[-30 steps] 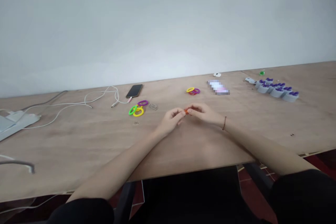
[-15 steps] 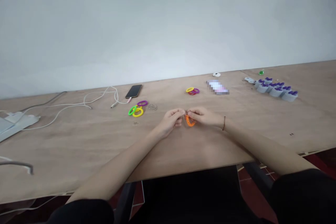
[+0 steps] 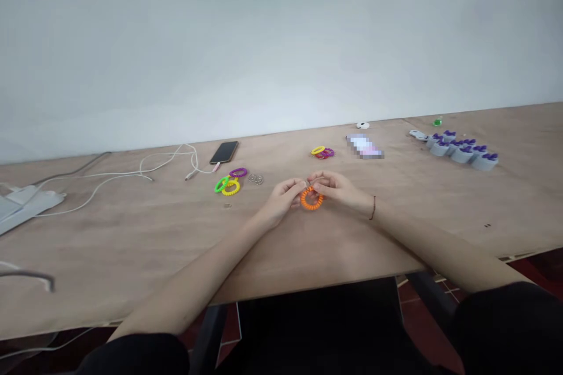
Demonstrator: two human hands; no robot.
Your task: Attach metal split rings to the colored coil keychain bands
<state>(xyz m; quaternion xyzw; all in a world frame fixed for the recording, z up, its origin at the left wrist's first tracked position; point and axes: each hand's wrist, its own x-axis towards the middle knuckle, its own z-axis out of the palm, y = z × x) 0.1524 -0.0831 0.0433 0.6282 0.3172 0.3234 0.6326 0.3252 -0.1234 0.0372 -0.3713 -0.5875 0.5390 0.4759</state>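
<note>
My left hand (image 3: 282,199) and my right hand (image 3: 336,187) meet at the middle of the wooden table (image 3: 132,234). Both pinch the top of an orange spiral coil ring (image 3: 311,199), which hangs between the fingertips just above the tabletop. A small metal piece seems to sit at the pinch point, too small to make out. A thin cord bracelet is on my right wrist.
Green, yellow and purple coil rings (image 3: 229,181) with metal key rings (image 3: 255,179) lie to the left. More coil rings (image 3: 323,152) lie behind my hands. A phone (image 3: 224,152) with white cables (image 3: 145,171), a blurred packet (image 3: 365,146) and grey cups with purple tops (image 3: 461,149) sit further off.
The orange coil ring, first almost hidden between my fingertips, now hangs in full view as an open loop. Both hands stay pinched together and have shifted slightly.
</note>
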